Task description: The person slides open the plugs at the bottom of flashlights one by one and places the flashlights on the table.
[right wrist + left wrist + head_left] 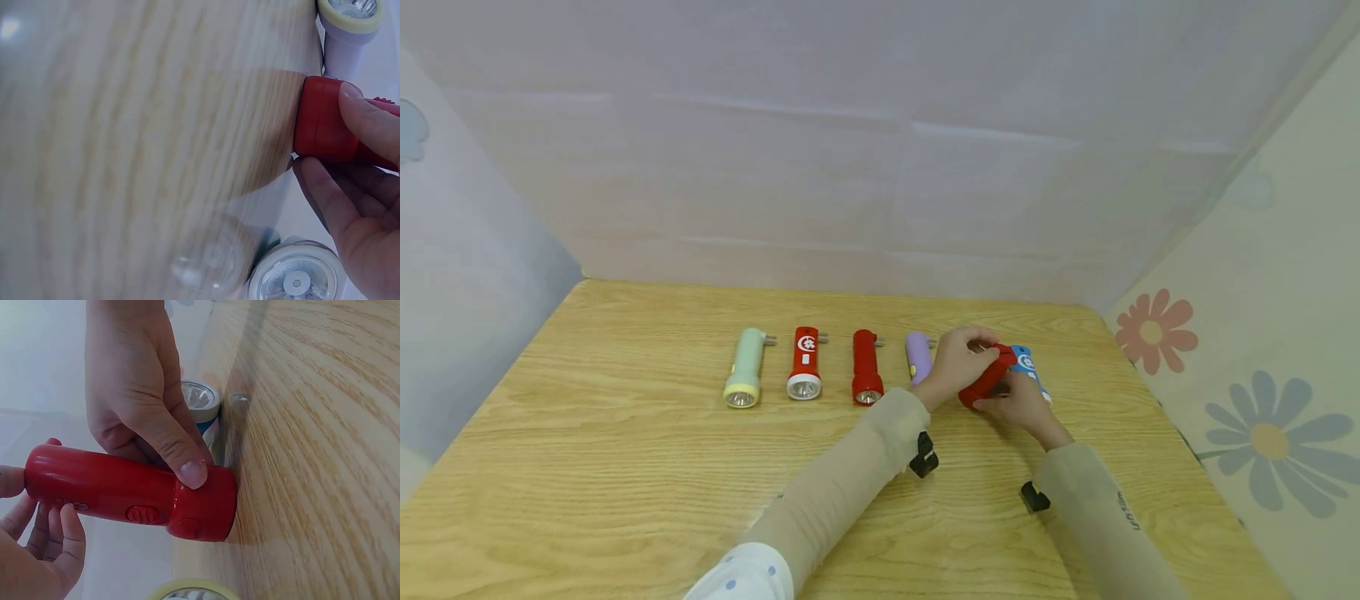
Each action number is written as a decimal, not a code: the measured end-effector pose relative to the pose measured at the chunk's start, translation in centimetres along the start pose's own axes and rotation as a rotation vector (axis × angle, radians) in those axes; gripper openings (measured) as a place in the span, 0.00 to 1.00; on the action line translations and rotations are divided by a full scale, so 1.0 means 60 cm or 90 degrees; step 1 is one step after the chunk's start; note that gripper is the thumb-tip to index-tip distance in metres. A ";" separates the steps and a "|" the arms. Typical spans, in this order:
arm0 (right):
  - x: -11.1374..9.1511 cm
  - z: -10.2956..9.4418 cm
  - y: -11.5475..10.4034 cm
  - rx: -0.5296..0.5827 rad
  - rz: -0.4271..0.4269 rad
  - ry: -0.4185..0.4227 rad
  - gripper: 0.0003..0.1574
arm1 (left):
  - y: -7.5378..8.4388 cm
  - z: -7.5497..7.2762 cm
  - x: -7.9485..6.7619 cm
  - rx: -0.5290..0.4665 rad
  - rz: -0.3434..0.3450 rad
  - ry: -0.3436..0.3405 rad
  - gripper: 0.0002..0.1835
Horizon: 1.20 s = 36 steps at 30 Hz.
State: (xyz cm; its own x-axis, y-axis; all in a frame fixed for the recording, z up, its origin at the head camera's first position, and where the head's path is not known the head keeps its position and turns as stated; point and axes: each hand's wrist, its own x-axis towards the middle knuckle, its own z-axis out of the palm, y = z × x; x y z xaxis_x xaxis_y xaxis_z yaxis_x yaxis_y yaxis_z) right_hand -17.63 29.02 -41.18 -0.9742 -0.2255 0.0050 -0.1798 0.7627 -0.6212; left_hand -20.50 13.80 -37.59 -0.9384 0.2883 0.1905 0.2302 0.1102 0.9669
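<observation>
A red flashlight (983, 385) stands lens end down at the right of the row, its head right at the tabletop. My left hand (958, 360) holds its tail end between fingertips and thumb, as the left wrist view shows. Lower down, my right hand (1021, 402) grips the head, the thumb (369, 115) laid along its side and the fingers on the opposite side. A slide switch (144, 514) shows on the red body. Partly hidden behind the right hand lies a blue flashlight (1025, 358); a purple flashlight (918, 357) lies by the left wrist.
Further left on the wooden table (647, 433) lie a mint-green flashlight (747, 362), a red flashlight with a white rim (806, 358) and an all-red flashlight (865, 367). Plug prongs stick out near their tails. A pale sheet (850, 183) hangs behind the table, flowered panels at the right.
</observation>
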 end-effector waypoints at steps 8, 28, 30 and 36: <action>-0.001 0.000 0.001 0.009 0.012 -0.005 0.23 | 0.007 0.005 0.003 0.048 0.000 0.030 0.07; -0.001 -0.006 -0.007 0.009 0.033 -0.015 0.27 | 0.027 0.003 0.011 0.173 -0.022 0.034 0.04; -0.001 -0.006 -0.006 0.010 0.033 -0.014 0.27 | 0.027 0.003 0.011 0.184 -0.023 0.036 0.04; 0.000 -0.004 -0.005 0.007 0.017 -0.007 0.25 | 0.029 0.005 0.012 0.211 -0.031 0.044 0.03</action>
State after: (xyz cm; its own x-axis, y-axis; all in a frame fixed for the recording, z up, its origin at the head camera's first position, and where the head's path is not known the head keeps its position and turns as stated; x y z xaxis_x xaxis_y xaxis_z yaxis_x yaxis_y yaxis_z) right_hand -17.62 28.93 -40.80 -0.9770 -0.2123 -0.0201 -0.1526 0.7622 -0.6291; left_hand -20.72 14.49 -35.83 -0.9629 0.2110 0.1680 0.2456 0.4285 0.8695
